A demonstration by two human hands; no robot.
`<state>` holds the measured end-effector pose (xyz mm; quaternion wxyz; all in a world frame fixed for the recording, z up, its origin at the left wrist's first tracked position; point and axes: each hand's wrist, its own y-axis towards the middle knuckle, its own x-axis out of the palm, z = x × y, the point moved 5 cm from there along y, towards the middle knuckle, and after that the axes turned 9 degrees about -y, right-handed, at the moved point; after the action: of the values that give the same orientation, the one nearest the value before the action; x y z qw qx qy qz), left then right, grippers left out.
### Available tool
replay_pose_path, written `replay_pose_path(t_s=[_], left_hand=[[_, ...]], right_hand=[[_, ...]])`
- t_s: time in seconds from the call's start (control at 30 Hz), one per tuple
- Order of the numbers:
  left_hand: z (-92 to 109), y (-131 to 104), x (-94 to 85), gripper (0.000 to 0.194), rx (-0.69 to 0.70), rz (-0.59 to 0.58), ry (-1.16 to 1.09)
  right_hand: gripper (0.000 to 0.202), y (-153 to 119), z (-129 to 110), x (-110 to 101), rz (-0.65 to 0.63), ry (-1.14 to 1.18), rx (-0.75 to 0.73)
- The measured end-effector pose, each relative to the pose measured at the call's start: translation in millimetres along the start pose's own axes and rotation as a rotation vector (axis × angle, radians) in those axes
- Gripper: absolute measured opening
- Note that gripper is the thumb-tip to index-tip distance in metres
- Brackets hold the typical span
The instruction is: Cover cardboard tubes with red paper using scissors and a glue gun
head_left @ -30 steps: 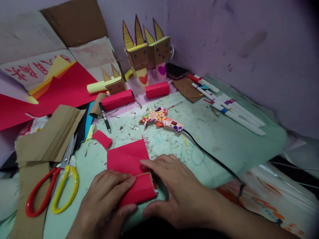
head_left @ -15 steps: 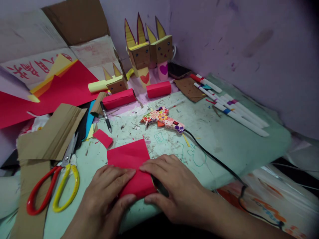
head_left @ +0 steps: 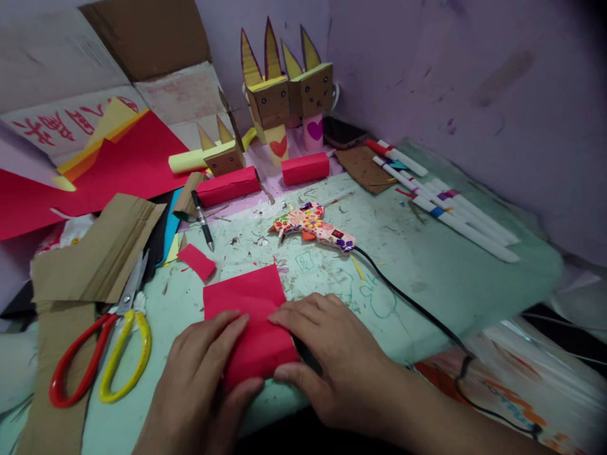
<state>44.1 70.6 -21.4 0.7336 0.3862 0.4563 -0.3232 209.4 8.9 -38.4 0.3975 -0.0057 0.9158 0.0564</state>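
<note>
A sheet of red paper [head_left: 253,292] lies at the near edge of the table, its near part curved into a roll and its far part flat. My left hand [head_left: 199,360] grips the left end of the roll, fingers on top and thumb along the near side. At the right end, my right hand [head_left: 327,354] is closed around the roll in the same way. Something dark shows in the roll's right opening, partly hidden by my right hand. Just beyond the sheet is a small red paper scrap [head_left: 198,261].
A flowered glue gun [head_left: 313,226] with a black cord lies mid-table. Scissors [head_left: 126,309] rest on cardboard [head_left: 59,366] at left. Behind are a pen [head_left: 203,221], red paper tubes [head_left: 306,169] and cardboard animal figures [head_left: 270,101]. Markers [head_left: 446,202] lie at right.
The fingers of my left hand have drawn back a little to the left on the red paper. My right hand keeps its hold. The view has shifted slightly.
</note>
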Motion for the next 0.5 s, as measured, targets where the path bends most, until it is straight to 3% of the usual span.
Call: replay_pose_path(t_s=[0.23, 0.37, 0.5], left_hand=[[4.8, -3.8, 3.8, 0.041, 0.026, -0.001, -0.005], [4.4, -3.9, 3.9, 0.043, 0.034, -0.008, -0.010], [3.9, -5.1, 3.5, 0.042, 0.040, -0.010, -0.011]], right_hand=[[0.043, 4.2, 3.7, -7.9, -0.012, 0.057, 0.018], [0.027, 19.6, 14.2, -27.8, 0.035, 0.210, 0.107], [0.025, 39.9, 20.8, -31.0, -0.015, 0.119, 0.163]])
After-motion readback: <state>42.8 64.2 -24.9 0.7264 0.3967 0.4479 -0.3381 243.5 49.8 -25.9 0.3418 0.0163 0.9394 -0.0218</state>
